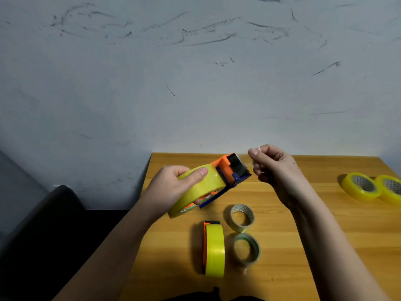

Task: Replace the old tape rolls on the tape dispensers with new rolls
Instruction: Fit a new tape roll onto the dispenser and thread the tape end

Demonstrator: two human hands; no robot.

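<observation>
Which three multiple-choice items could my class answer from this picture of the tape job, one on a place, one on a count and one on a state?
1. Where do the two full yellow rolls lie?
A. at the table's far right
B. at its near left corner
C. on the dark chair

2. How many nearly used-up rolls lie beside the dispenser on the table?
A. none
B. two
C. five

3. What is the left hand doing?
A. resting flat on the table
B. hanging empty
C. gripping a loaded dispenser

Key: 1 A, they sit side by side near the right edge. 2 B, two thin rings lie just right of it. 3 C, its fingers curl round the yellow roll.
</observation>
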